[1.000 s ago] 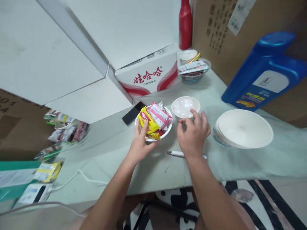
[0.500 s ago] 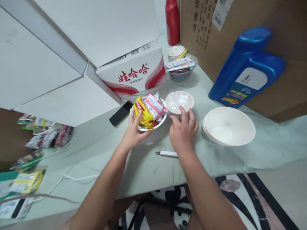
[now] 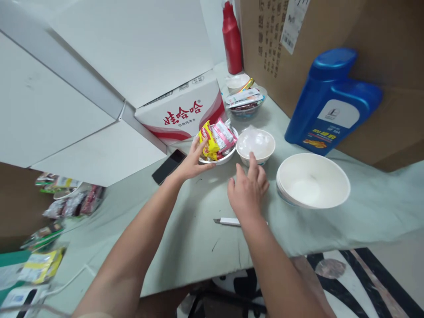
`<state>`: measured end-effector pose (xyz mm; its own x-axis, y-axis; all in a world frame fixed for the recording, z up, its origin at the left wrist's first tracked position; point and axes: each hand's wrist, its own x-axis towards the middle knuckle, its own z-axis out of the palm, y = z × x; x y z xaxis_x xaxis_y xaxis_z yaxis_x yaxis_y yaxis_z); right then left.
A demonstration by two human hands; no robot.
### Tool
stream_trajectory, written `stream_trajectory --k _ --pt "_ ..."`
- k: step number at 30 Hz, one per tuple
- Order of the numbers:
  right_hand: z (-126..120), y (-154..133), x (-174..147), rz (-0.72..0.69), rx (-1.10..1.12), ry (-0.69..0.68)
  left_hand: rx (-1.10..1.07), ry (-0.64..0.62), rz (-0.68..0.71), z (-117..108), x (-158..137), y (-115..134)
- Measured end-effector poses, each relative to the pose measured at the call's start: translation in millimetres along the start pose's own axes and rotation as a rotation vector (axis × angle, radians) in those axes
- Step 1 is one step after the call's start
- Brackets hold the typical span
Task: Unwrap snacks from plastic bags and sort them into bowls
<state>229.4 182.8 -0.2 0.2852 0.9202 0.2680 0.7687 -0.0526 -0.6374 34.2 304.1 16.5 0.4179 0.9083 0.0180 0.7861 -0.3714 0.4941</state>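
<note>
A white bowl (image 3: 226,160) heaped with small wrapped snacks stands at mid-table. My left hand (image 3: 190,163) is round its left and front side, fingers at the rim beside a yellow packet (image 3: 209,140) and thumb along the front. A pink-and-white packet (image 3: 224,134) lies beside the yellow one. Touching or very near that bowl on the right is a smaller white bowl (image 3: 261,157) with clear plastic film (image 3: 253,140) in it. My right hand (image 3: 250,190) is open just in front of it, index finger stretched towards its rim; contact is unclear. A white utility knife (image 3: 228,221) lies partly under my right wrist.
Stacked white bowls (image 3: 313,185) stand on the right, before a blue bottle (image 3: 331,110) and a cardboard box (image 3: 391,123). A phone (image 3: 168,166) lies left. Behind are a white-and-red carton (image 3: 182,112), a clear tub (image 3: 247,106) and a red bottle (image 3: 232,42).
The snack bowl has moved away from me and to the right with my left hand. The smaller bowl has shifted slightly right, and my right hand has drawn back a little from it.
</note>
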Motion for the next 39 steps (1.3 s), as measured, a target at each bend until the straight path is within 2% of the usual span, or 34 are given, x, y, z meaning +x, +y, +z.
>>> stream_trajectory --k 3,8,13,19,25,28,31,33,35,37,39 --pt "-5.1 3.7 1.9 -0.004 0.002 -0.028 0.003 -0.021 0.025 1.0 14.1 1.3" --pt "-12.7 2.7 0.6 0.015 0.045 0.044 0.009 -0.034 0.022 11.2 45.4 6.5" --pt "-10.4 1.8 0.0 0.024 0.08 0.071 0.13 -0.017 0.0 22.4 81.9 15.1" --pt "-11.9 5.3 4.3 0.042 0.121 0.084 0.186 -0.033 -0.015 32.8 109.9 31.3" --pt "-15.9 5.4 5.2 0.025 0.237 0.159 0.178 -0.004 -0.151 47.9 136.6 55.1" --pt "-17.7 6.3 5.2 0.009 0.265 0.193 0.144 0.13 -0.116 41.2 123.1 61.8" --pt "-19.9 7.5 5.4 0.0 0.28 0.191 0.15 0.292 0.097 24.6 83.9 69.9" --pt "-20.9 7.7 5.1 -0.004 0.296 0.18 0.197 0.22 0.344 16.6 56.9 78.8" --pt "-21.1 7.3 4.4 0.007 0.313 0.172 0.264 0.043 0.54 16.1 39.6 89.1" --pt "-20.9 6.3 3.0 0.023 0.326 0.157 0.324 -0.119 0.594 22.1 34.7 97.9" --pt "-20.7 5.0 1.5 0.034 0.335 0.138 0.369 -0.195 0.544 30.0 38.6 102.4"
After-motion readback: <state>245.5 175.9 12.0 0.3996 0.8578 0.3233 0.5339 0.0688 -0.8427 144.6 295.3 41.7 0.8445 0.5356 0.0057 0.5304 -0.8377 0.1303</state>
